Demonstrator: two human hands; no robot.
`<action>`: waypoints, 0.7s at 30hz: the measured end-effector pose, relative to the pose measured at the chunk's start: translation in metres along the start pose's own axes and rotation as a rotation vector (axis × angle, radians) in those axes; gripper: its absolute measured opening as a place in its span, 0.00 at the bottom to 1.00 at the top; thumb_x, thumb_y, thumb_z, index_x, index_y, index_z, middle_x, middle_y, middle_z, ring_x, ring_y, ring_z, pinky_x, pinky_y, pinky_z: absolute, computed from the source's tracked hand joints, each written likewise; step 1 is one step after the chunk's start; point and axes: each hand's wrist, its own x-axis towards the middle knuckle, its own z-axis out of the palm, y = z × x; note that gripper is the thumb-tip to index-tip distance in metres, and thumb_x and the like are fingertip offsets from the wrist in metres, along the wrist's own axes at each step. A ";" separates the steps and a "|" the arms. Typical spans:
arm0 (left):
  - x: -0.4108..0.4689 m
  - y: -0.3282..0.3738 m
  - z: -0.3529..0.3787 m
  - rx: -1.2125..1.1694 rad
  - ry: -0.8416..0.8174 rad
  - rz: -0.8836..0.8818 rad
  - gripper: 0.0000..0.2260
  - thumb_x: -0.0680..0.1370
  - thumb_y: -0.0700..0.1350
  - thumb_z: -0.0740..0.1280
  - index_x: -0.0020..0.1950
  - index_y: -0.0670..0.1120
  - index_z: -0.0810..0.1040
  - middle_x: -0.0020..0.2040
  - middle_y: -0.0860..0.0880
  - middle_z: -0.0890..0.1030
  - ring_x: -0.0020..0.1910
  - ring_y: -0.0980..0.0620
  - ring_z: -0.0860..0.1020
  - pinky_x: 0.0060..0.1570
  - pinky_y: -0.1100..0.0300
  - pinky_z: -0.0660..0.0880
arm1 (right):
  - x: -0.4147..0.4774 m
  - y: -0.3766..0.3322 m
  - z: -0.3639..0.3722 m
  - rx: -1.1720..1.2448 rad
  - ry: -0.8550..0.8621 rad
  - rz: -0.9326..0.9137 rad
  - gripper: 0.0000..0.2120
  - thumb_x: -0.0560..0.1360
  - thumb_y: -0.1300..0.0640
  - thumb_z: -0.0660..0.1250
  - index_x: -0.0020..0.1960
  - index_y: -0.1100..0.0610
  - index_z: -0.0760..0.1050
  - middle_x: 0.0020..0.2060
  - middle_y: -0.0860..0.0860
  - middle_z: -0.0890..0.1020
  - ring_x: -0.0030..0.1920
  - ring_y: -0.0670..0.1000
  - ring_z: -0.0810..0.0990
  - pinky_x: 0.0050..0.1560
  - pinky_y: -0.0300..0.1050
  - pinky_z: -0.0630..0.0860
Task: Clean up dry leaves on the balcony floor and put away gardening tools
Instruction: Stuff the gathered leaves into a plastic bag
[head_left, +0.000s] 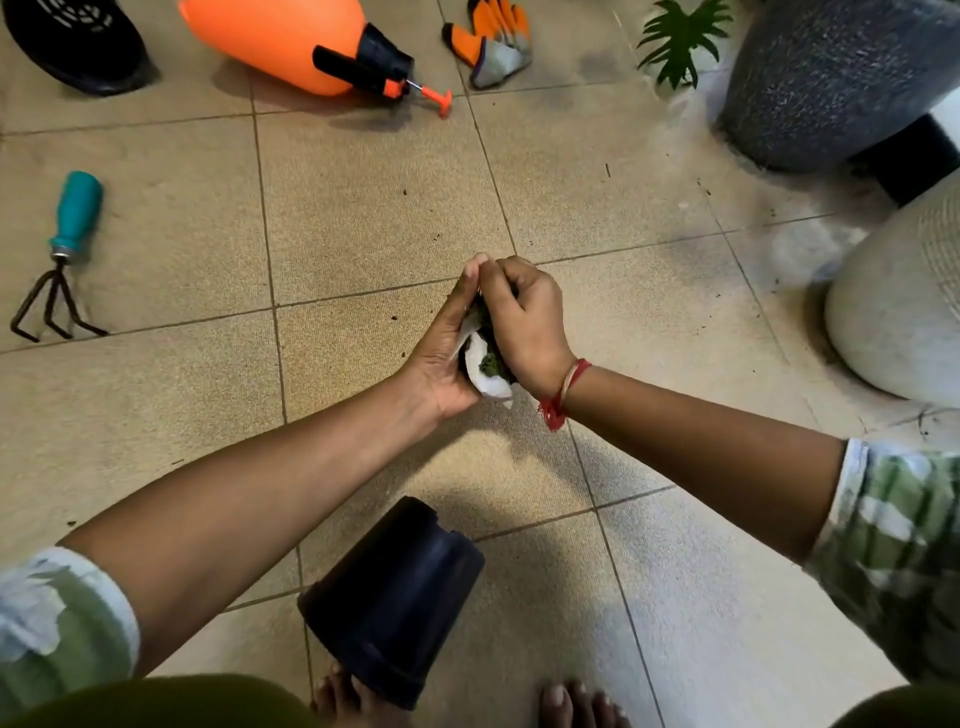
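Both my hands meet over the middle of the tiled floor (363, 208). My left hand (447, 343) cups a white sheet of paper (485, 371) from below, fingers extended up along its side. My right hand (524, 322) is curled over the top, pressing a clump of dark green leaves (491, 364) into the paper, so the leaves sit squeezed between my two palms. A red thread bracelet (563, 387) hangs at my right wrist.

Near the floor's bottom edge, just beside my bare toes, a black plastic pot (395, 597) lies tipped on its side. Toward the left edge rests a hand rake (62, 254) with a teal handle, prongs pointing at me. Along the top edge lie an orange sprayer (291, 41) on its side and a pair of orange-and-grey gloves (493, 41), near each other but apart. A dark grey planter (831, 78) fills the top right corner, with a pale ribbed pot (898, 312) below it at the right edge. Specks of dirt dot the tiles.
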 end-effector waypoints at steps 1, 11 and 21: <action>-0.001 0.001 -0.001 -0.008 -0.023 -0.004 0.16 0.67 0.54 0.70 0.45 0.43 0.84 0.47 0.47 0.82 0.52 0.50 0.81 0.58 0.55 0.76 | -0.001 0.001 0.000 -0.045 -0.015 -0.064 0.17 0.77 0.52 0.59 0.30 0.50 0.65 0.28 0.44 0.69 0.30 0.42 0.67 0.35 0.44 0.66; 0.001 0.011 -0.021 0.054 -0.099 -0.047 0.29 0.69 0.55 0.67 0.67 0.41 0.72 0.66 0.42 0.75 0.67 0.45 0.72 0.69 0.48 0.65 | 0.009 -0.002 -0.003 -0.690 -0.323 -0.172 0.24 0.81 0.45 0.47 0.75 0.45 0.52 0.76 0.51 0.52 0.75 0.51 0.53 0.70 0.64 0.44; 0.009 0.052 -0.035 0.190 0.085 0.033 0.41 0.55 0.52 0.82 0.63 0.39 0.75 0.59 0.40 0.79 0.57 0.44 0.79 0.57 0.50 0.76 | 0.052 0.007 0.014 -0.826 -0.502 0.105 0.41 0.73 0.29 0.48 0.75 0.44 0.31 0.75 0.54 0.34 0.76 0.59 0.40 0.68 0.72 0.38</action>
